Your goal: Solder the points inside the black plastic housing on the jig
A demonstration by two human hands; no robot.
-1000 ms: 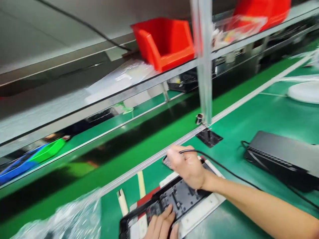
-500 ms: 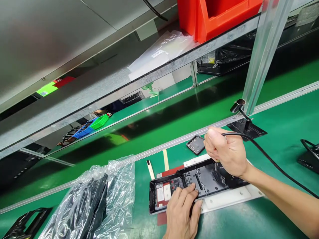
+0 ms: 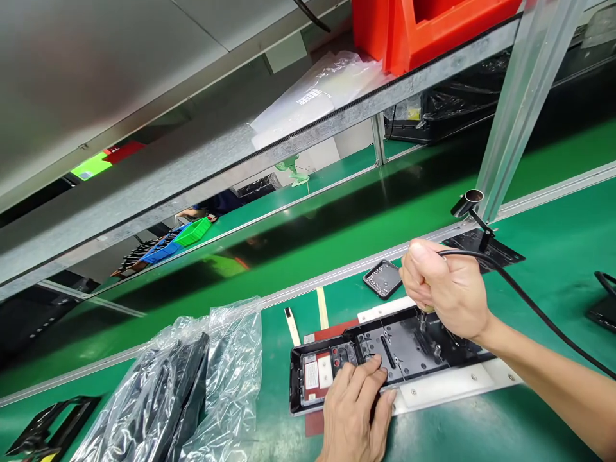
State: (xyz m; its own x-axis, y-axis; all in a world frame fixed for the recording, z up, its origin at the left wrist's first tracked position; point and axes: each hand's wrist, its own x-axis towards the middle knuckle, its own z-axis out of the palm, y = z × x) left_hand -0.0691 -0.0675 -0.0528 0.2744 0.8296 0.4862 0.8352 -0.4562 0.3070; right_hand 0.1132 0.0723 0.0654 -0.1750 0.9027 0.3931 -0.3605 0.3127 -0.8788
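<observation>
A long black plastic housing (image 3: 409, 346) lies open side up on a red and white fixture (image 3: 433, 391) on the green bench. My right hand (image 3: 445, 289) is wrapped round a corded screwdriver, mostly hidden in the fist, its tip (image 3: 422, 319) pointing down into the housing. The black cord (image 3: 524, 301) runs off to the right. My left hand (image 3: 356, 404) lies over the near edge of the housing, fingers bent and resting on it. Behind the housing sits a small black tray of screws (image 3: 382, 278).
Black parts in clear plastic bags (image 3: 168, 385) lie at the left, beside a black frame (image 3: 52, 427). A metal post (image 3: 524, 109) and tool holder (image 3: 468, 203) stand at the right. A shelf bears a red bin (image 3: 433, 32).
The view has shifted slightly, so most things appear a little further right. Both hands keep nearly the same places on and over the housing.
</observation>
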